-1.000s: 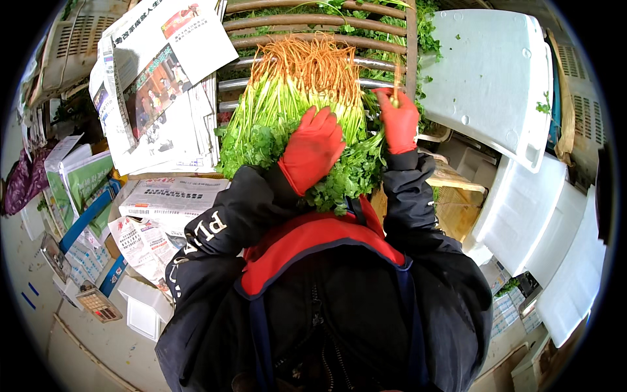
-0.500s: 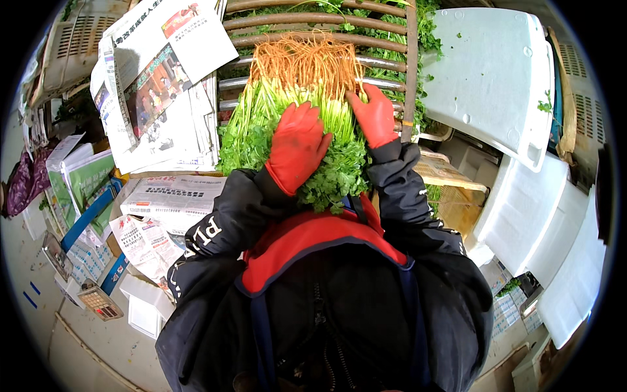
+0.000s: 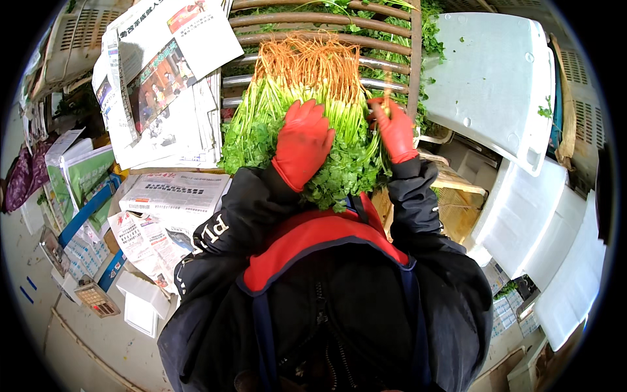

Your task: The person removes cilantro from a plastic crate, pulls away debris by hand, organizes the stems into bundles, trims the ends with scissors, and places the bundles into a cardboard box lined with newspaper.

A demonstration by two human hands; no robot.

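Note:
A wide layer of coriander (image 3: 343, 170) lies across a slatted rack (image 3: 320, 18). Its tangled brown roots (image 3: 307, 62) point away from me and its leaves toward me. My left hand (image 3: 303, 144), in a red glove, rests on the stems with the thumb apart from the fingers. At the right edge of the layer, my red-gloved right hand (image 3: 397, 132) pinches a coriander sprig (image 3: 387, 93). The sprig's root end sticks up above the fingers, and its leafy part hangs beside the layer.
Newspapers (image 3: 186, 98) are stacked left of the rack, with more newspaper (image 3: 170, 196) nearer me. A white foam lid (image 3: 490, 78) and white foam boxes (image 3: 522, 209) stand on the right. A calculator (image 3: 98, 298) sits at lower left. More greens (image 3: 429, 32) lie beyond the rack.
My right hand has moved right, and a sprig now shows in its fingers, pulled slightly away from the layer. My left hand stays on the stems.

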